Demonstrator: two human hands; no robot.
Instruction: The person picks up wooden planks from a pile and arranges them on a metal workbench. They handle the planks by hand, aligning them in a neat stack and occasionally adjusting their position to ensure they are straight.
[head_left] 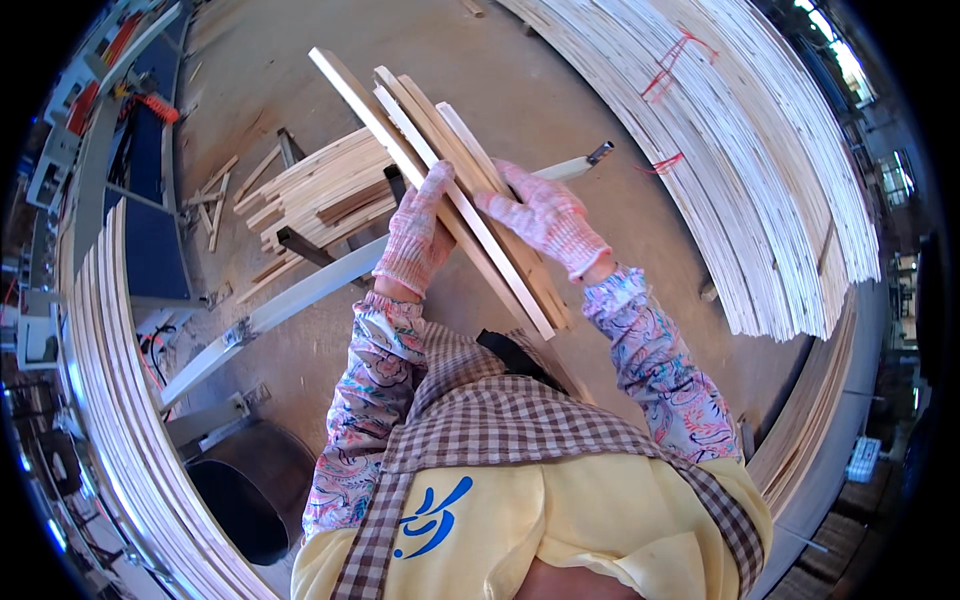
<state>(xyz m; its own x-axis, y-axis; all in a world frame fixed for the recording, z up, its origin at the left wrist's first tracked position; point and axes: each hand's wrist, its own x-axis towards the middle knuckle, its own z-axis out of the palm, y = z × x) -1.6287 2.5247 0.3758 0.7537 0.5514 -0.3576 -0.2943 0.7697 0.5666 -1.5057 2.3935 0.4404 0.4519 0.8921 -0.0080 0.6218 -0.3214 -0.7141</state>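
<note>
Between my hands is a bundle of several light wooden strips (505, 262), slanting from upper left to lower right in front of my apron. The ends of the strips are uneven. My left hand (416, 230), in a pink knitted glove, is closed around the left side of the bundle, with its thumb on top. On the opposite side, my right hand (548, 218) in a matching glove presses its fingers against the strips; some fingertips are hidden by the wood. Just left of my left hand, a stack of shorter wooden strips (325, 180) rests on a metal rack.
The rack's long metal bar (310, 290) runs diagonally under my forearms, with upright posts. A large pile of long strips (740, 170) with red ties fills the right. More long strips (125, 400) lie at left, near a blue machine cabinet (150, 235) and a dark round container (250, 490).
</note>
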